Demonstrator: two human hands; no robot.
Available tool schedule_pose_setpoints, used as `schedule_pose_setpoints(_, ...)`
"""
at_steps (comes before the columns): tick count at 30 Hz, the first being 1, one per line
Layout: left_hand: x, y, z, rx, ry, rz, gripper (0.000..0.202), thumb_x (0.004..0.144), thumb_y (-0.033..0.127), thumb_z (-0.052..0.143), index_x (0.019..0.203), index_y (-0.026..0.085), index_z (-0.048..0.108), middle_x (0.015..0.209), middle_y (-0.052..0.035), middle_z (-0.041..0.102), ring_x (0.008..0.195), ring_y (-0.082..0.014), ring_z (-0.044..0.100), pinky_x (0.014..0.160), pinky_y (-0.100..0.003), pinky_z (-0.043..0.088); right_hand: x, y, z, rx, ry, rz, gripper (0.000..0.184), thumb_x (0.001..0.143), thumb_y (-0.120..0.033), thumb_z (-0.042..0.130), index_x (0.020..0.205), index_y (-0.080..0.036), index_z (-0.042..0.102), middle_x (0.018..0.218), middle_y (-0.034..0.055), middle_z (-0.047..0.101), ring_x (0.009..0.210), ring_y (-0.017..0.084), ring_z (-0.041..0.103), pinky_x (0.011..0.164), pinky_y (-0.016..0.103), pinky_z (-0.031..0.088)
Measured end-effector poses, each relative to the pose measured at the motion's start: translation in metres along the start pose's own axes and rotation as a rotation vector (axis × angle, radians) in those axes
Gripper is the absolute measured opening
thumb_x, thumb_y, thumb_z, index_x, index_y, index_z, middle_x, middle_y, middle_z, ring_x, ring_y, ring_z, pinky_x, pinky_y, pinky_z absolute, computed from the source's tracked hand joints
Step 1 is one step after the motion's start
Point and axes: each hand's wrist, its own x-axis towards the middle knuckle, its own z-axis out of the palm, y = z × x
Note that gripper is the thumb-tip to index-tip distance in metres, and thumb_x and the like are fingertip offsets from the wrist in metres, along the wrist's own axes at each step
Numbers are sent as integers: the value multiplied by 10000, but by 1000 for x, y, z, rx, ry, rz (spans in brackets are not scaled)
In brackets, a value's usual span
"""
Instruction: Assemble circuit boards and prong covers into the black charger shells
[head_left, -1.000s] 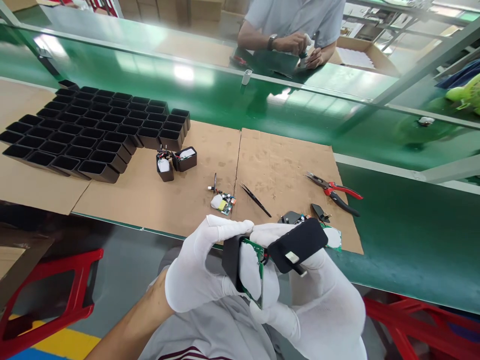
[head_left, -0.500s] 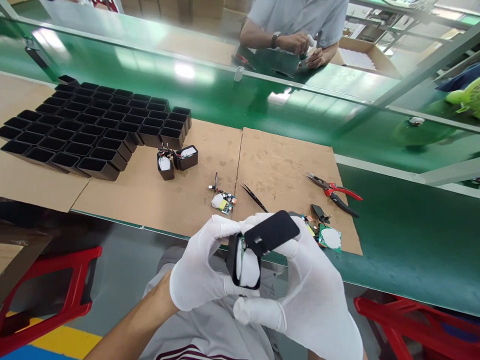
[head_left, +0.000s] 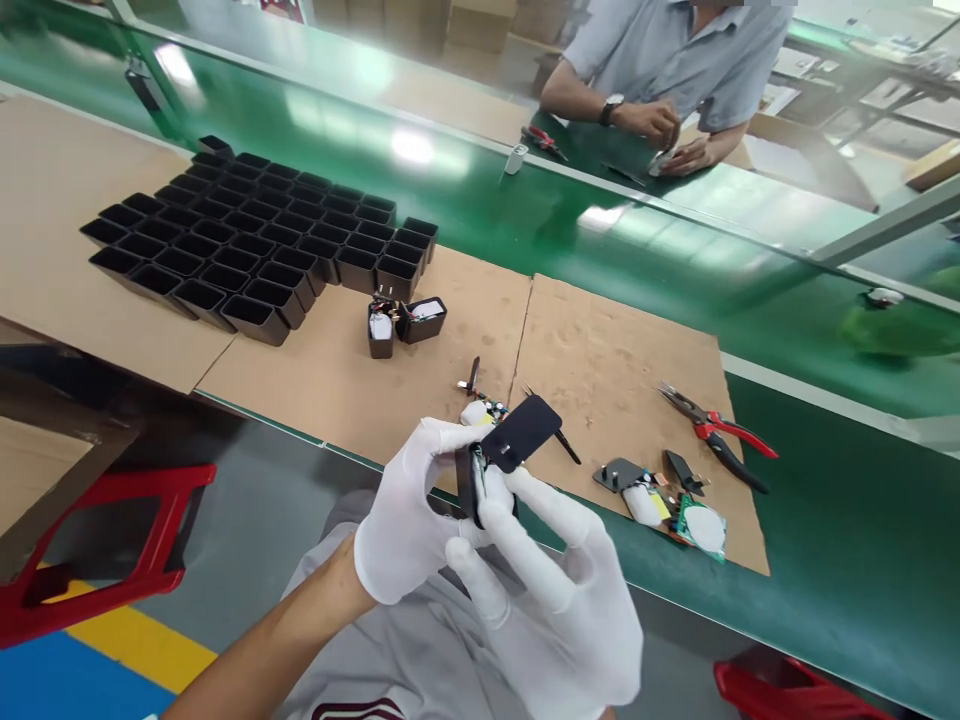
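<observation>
My left hand [head_left: 409,515], in a white glove, is closed around a small black plastic case [head_left: 468,488] held in front of my body. A flat black cover [head_left: 523,432] with metal contacts stands tilted over the case mouth. White padding and part of a green board show inside. My right hand [head_left: 562,590], also gloved, has its fingers spread, and its fingertips touch the white padding [head_left: 498,488] at the opening. Just beyond, a small circuit board [head_left: 480,412] lies on the cardboard, with black tweezers [head_left: 568,447] partly hidden by the cover.
Many empty black cases [head_left: 255,318] stand in rows at left, near two filled cases [head_left: 422,320]. Red-handled pliers [head_left: 712,430] and more circuit boards [head_left: 701,527] lie at right on cardboard [head_left: 615,360]. A co-worker's hands [head_left: 671,150] work across the bench. Red stools flank me.
My right hand has drawn down and left, and its fingertips now reach the padding at the case opening. The cover has tilted more upright. The whole scene has shifted right in view.
</observation>
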Motion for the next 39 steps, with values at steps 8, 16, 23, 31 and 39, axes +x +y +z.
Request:
schedule_pose_setpoints(8, 1, -10, -34, 317, 118, -57, 499, 817, 192, 810, 1277, 251, 624, 1124, -32, 728, 1005, -211, 722, 889, -373, 601, -7, 8, 52, -64, -32, -36, 438, 927, -167, 765, 1325, -345, 730, 1318, 89, 722, 1092, 296, 757, 872, 416, 671)
schedule_pose_setpoints(16, 10, -35, -62, 929, 195, 83, 433, 814, 212, 754, 1222, 225, 612, 1162, -84, 807, 1148, -302, 745, 1130, -506, 472, -9, 7, 104, -9, 12, 118, 361, 990, -144, 700, 1311, -298, 758, 1312, 59, 771, 1008, 199, 811, 913, 281, 680)
schedule_pose_setpoints(23, 11, -42, -66, 1061, 174, 148, 387, 851, 291, 744, 1209, 201, 624, 1207, -154, 784, 1087, -317, 761, 988, -477, 553, -5, 9, 105, -71, -39, 155, 199, 1010, -213, 680, 1117, -268, 837, 1257, 52, 795, 980, 213, 823, 736, 230, 695)
schedule_pose_setpoints(31, 12, -45, -67, 1045, 182, 201, 430, 779, 193, 721, 1194, 195, 608, 1170, -150, 793, 1066, -317, 773, 945, -458, 568, -2, 7, 108, 52, 109, 73, 572, 929, -72, 758, 1443, -298, 651, 1232, 39, 804, 1096, 226, 794, 981, 324, 660)
schedule_pose_setpoints(39, 13, -43, -67, 1053, 163, 200, 412, 781, 201, 725, 1173, 199, 598, 1151, -145, 800, 1068, -317, 777, 937, -455, 566, -4, 10, 110, 69, 90, 52, 639, 931, -53, 754, 1501, -294, 596, 1338, 96, 754, 1174, 233, 762, 1016, 346, 641)
